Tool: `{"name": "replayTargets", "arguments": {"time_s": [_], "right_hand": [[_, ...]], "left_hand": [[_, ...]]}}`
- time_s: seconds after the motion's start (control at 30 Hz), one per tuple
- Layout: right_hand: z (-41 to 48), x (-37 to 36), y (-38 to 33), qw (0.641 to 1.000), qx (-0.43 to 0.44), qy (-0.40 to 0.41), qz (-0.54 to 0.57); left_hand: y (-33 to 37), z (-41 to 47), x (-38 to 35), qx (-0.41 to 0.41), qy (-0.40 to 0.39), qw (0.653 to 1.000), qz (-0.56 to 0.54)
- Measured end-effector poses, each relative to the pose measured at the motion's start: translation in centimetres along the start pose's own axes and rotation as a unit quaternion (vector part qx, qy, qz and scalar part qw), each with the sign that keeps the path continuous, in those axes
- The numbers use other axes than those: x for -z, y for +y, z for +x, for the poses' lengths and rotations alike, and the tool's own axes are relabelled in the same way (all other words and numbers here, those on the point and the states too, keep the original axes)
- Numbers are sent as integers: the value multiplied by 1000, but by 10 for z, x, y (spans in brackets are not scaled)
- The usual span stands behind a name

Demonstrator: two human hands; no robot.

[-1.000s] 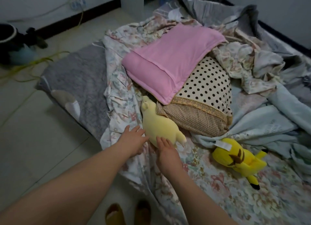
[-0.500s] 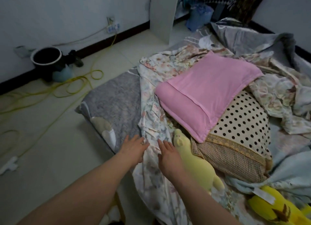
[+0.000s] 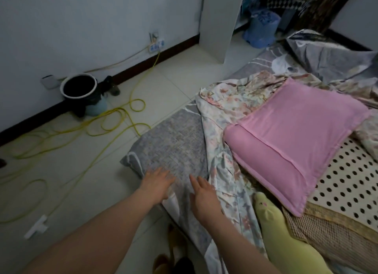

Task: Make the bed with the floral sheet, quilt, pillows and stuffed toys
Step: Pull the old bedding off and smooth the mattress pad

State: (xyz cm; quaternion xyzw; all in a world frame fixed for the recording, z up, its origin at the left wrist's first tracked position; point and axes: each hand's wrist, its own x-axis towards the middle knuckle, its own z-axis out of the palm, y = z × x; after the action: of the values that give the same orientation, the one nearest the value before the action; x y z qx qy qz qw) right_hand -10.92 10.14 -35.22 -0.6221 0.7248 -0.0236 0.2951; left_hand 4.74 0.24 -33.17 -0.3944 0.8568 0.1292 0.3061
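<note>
Floral sheet (image 3: 223, 150) bunched just left of pink pillow (image 3: 296, 142), so grey mattress corner (image 3: 171, 142) further left lies bare. Left hand (image 3: 157, 183) and right hand (image 3: 204, 194) flat there, fingers spread, gripping nothing. Likely smoothing before pulling sheet over. Green toy (image 3: 270, 218) at pillow's near edge.

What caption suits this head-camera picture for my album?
The left hand and right hand spread over the grey mattress corner, beside the rumpled floral sheet, pink pillow and yellow-green stuffed toy.

Yellow cable (image 3: 117, 111) near black pot (image 3: 79, 87), blue bin (image 3: 260, 29) beyond
</note>
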Motion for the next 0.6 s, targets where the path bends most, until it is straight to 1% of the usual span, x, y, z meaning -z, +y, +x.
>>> {"name": "replayTargets", "arguments": {"time_s": [0.23,0.37,0.43,0.53,0.6], "right_hand": [[82,-4,-29,999,-8,-17,46],[136,-20,-52,997,-22,-47,58],[158,-27,-63,996,-31,-49,62],[195,-38,-80,992,-64,-61,93],[220,-41,-90,988,-103,-85,81]], "left_hand": [[-81,57,6,23,-30,999,-3],[-120,104,-2,6,-29,999,-25],[-132,123,-9,-6,-39,999,-28],[-154,155,-21,-27,-43,998,-36],[-167,170,-32,-36,-45,997,-58]]}}
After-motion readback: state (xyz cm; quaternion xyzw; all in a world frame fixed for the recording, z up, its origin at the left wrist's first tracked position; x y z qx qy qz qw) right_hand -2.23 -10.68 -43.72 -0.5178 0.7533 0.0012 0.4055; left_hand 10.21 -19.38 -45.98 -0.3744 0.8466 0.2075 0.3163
